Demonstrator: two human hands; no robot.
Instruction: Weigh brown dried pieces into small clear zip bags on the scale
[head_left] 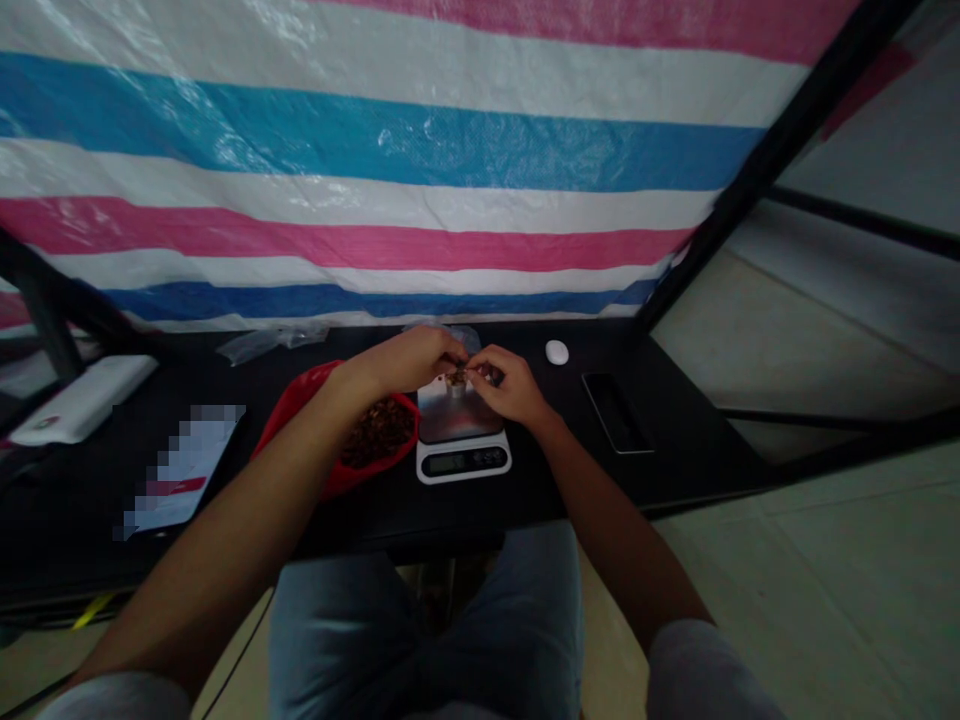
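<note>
A white kitchen scale (462, 459) with a metal plate stands at the middle of the black table. On its plate sits a small container (457, 385) of brown bits. Over the container, my left hand (431, 357) has its fingers pinched together from the left. My right hand (508, 383) meets it from the right, fingertips also closed. Whatever lies between the fingers is too small to name. Beside the scale, partly behind my left forearm, a red bag (409, 462) lies open with many dark brown pieces (379, 432) inside.
A black phone (618, 412) and a white oval object (556, 352) lie to the right. Clear plastic (274, 343) is at the back left. A blurred-out sheet (187, 475) and a white box (86, 398) rest farther left. Striped sheeting (420, 140) hangs behind the table.
</note>
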